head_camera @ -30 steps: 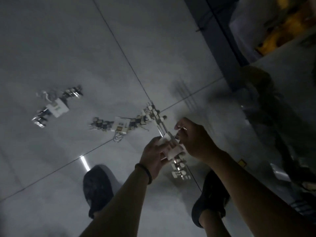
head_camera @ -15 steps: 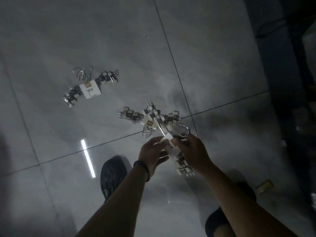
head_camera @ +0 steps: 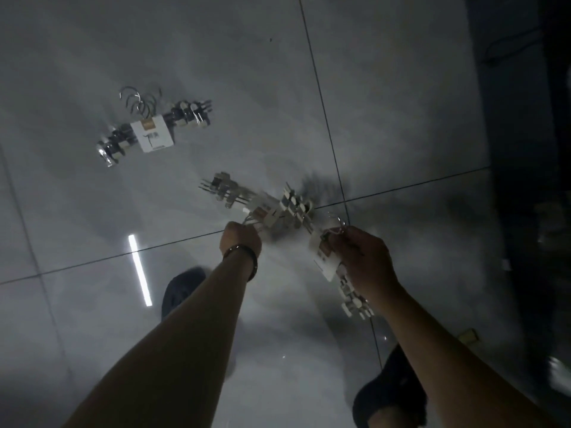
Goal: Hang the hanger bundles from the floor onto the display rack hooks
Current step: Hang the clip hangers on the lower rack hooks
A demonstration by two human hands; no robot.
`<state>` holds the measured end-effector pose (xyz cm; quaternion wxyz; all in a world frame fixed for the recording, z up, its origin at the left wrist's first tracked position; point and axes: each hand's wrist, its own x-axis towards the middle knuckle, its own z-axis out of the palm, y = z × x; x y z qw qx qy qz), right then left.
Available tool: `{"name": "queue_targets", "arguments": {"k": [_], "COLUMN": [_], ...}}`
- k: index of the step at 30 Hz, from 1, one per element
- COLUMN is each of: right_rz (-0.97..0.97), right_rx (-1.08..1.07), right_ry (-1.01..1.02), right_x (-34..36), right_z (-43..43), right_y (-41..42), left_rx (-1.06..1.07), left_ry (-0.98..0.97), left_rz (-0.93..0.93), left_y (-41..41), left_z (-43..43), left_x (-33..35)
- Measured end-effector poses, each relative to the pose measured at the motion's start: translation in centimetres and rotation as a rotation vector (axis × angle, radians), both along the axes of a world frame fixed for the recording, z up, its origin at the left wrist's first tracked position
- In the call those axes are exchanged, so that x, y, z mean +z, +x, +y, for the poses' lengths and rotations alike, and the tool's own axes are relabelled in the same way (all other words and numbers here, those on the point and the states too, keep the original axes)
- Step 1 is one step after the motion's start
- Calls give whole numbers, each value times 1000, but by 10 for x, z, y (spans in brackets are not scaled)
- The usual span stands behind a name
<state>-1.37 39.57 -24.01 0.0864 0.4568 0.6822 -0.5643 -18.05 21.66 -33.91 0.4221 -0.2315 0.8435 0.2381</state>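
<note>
Three bundles of metal clip hangers with white paper labels are in view over a glossy grey tiled floor. My right hand (head_camera: 361, 257) grips one bundle (head_camera: 346, 285) by its hooks; it hangs below my fist. My left hand (head_camera: 241, 237) is closed around the hooks of a second bundle (head_camera: 244, 199), which is blurred and lies just beyond my fingers. The third bundle (head_camera: 151, 131) lies alone on the floor at the upper left, hooks pointing away. No display rack is visible.
My two dark shoes (head_camera: 182, 291) (head_camera: 389, 400) stand on the tiles below my arms. A bright ceiling-light reflection (head_camera: 140, 270) streaks the floor. A dark fixture base (head_camera: 531, 149) runs along the right edge. A small tag (head_camera: 468, 335) lies near it.
My hands have parted: the left let go of the held bundle and took the hooks of the second bundle on the floor. The right hand kept its bundle and moved right.
</note>
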Motion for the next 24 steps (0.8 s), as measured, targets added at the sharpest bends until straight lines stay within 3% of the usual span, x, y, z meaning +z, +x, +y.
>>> {"name": "queue_targets", "arguments": {"k": [4,7,10,16,18,20,24], "right_rz": [-10,18,20,111,187,252,419], "right_rx": [-107,-243,-306,-454,-528,-569,-559], "right_ry": [-207,-350,-331,-196,-144,-78,-66], "right_x": [39,91,156,318,380,448,581], "right_z": [7,14,27,66,81,97,129], "right_y": [-4,-5,-2,11,16,19,27], "left_rx": [96,-44,-189,-143,-120,-228,-738], "left_ry": [78,50,83,469,616,670,660], "left_rz": [121,286,381,345,201,71,142], "left_y": [4,5,1,3,3,5,9], "left_z": [-17,-9,9,57,76,92,129], "left_x": [44,123,216,393,460,528,649]}}
